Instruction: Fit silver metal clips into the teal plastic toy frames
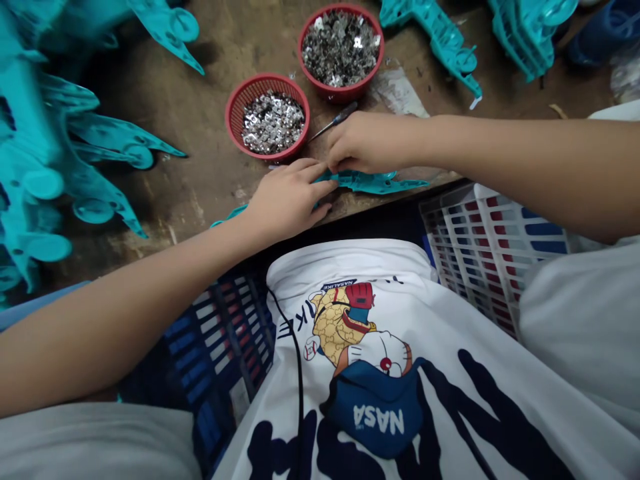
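Observation:
A long teal plastic part [383, 183] lies along the near edge of the table, its middle covered by my hands. My left hand [290, 200] rests over it, fingers stretched across the top and thumb on the near side, holding it against the tabletop. Just right of those fingers, my right hand [357, 143] is closed in a pinch, fingertips down at the part. Whatever sits between its fingertips is hidden. Behind the hands stand a red basket [233, 123] of small shiny metal pieces and another red basket [303, 53] of metal clips. A thin dark-handled tool [345, 113] lies beside my right hand.
Teal plastic parts [45, 180] are heaped at the left of the wooden table [200, 113]. More teal parts [435, 40] lie at the back right, near a dark blue container [605, 33]. A white plastic crate [493, 247] and a blue crate [200, 347] flank my lap below the edge.

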Demonstrator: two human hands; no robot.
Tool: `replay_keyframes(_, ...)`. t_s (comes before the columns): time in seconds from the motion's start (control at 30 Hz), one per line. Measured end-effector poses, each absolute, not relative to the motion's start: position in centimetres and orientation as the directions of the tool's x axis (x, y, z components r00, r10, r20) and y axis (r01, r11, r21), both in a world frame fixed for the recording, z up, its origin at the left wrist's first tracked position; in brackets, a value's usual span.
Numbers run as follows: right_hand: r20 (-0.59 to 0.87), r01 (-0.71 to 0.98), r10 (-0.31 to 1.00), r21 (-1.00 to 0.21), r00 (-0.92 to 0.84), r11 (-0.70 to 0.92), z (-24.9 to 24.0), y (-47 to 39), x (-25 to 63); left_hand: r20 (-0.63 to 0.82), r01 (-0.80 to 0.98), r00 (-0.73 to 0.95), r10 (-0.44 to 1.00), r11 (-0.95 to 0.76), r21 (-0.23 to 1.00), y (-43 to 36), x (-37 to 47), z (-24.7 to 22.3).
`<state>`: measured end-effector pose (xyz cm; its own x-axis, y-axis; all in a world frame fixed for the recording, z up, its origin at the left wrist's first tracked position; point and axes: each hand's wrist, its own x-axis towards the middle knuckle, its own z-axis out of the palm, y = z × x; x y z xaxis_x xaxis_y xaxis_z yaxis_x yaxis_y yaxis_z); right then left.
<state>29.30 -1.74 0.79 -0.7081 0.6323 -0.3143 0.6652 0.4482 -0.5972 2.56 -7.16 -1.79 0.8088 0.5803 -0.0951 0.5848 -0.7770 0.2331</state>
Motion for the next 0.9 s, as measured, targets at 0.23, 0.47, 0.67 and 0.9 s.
replay_keyframes(0.23,-0.325,0.66,0.619,-0.607,-0.715,0.442,0.5,-1.5,29.1,-0.092,0.58,0.812,0.576,-0.781,0.233,-6.9,2.6,-1.6)
replay_keyframes(0.47,-0.302,0.648,0.589,-0.519,-0.749,0.558,0.8,-1.5,28.9,-0.092,0.591,0.804,0.588,-0.769,0.246,-6.8,2.7,-1.5)
replay_keyframes(0.67,-0.257,0.619,0.565,-0.392,-0.784,0.681,2.2,-1.1,29.6,-0.095,0.597,0.8,0.593,-0.768,0.234,-6.9,2.7,-1.5)
replay_keyframes(0.9,-0.286,0.788,0.735,-0.197,-0.615,0.583,1.1,-0.3,30.8,-0.07,0.601,0.796,0.602,-0.77,0.213,-7.0,2.6,-1.9)
